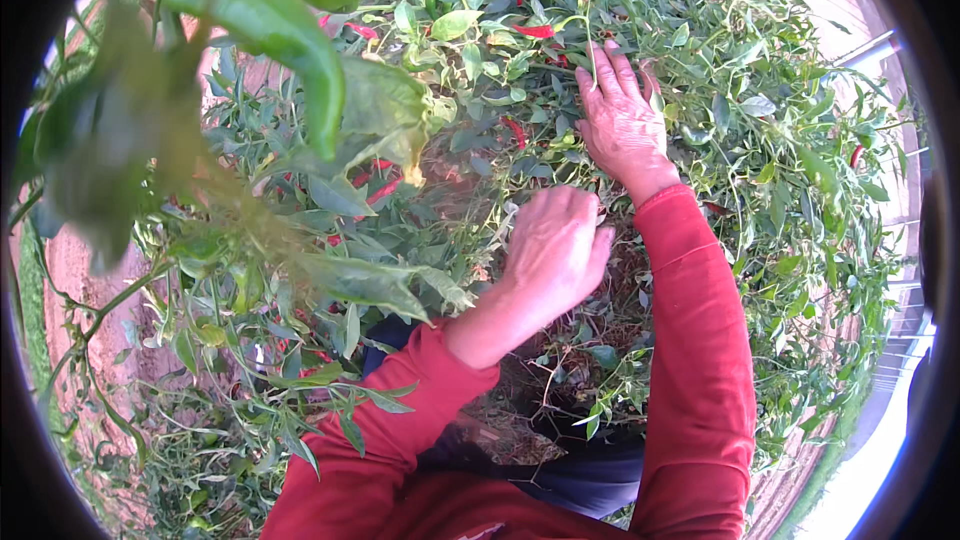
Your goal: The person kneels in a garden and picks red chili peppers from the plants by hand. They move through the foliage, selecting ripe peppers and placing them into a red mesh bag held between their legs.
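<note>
My left hand (559, 240) hangs over the gap between the pepper plants, its fingers curled; whether it holds something is hidden. Above and to the right, my right hand (624, 120) lies palm down on the leaves, fingers stretched forward, beside a thin stem. A red chili pepper (534, 31) shows just left of its fingertips. Another red chili pepper (514, 132) hangs lower, left of that hand. More red peppers, such as the red chili pepper (384, 190) left of my left hand, sit half covered by leaves. Both arms wear red sleeves.
A large green pepper (262, 37) and blurred leaves hang close to the camera at upper left. Pepper plants (780, 240) spread on both sides. Dry stalks and litter (510, 427) cover the ground near my dark trousers. Bare soil (90, 300) shows at the left.
</note>
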Available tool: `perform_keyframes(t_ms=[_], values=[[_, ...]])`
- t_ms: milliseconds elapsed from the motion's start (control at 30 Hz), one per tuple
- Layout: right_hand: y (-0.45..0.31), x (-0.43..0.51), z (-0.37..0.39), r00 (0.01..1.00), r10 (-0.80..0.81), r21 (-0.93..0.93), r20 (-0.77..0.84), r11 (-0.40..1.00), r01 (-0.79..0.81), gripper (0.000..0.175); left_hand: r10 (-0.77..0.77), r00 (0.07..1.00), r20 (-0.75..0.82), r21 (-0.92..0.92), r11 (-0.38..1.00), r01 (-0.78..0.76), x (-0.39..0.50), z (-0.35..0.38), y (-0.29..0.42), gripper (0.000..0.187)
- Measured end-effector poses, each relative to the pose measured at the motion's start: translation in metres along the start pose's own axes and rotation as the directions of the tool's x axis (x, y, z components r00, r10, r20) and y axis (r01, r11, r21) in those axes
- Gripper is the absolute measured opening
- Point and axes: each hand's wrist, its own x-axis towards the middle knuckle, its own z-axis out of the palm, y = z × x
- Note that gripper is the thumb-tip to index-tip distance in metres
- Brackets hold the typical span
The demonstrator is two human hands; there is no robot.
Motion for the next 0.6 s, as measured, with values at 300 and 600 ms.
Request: perform_keyframes(t_ms=[300, 600], values=[[0.002, -0.007, 0.007, 0.996, -0.006, 0.087, -0.088, 0.996, 0.014, 0.048, -0.413, 0.872, -0.261, 0.042, 0.898, 0.438, 0.026, 0.012, -0.14, 0.015], [0.0, -0.008, 0.012, 0.998, 0.016, 0.163, -0.068, 0.987, -0.004, 0.053, -0.419, 0.895, -0.155, 0.079, 0.897, 0.434, 0.018, 0.023, -0.152, 0.015]])
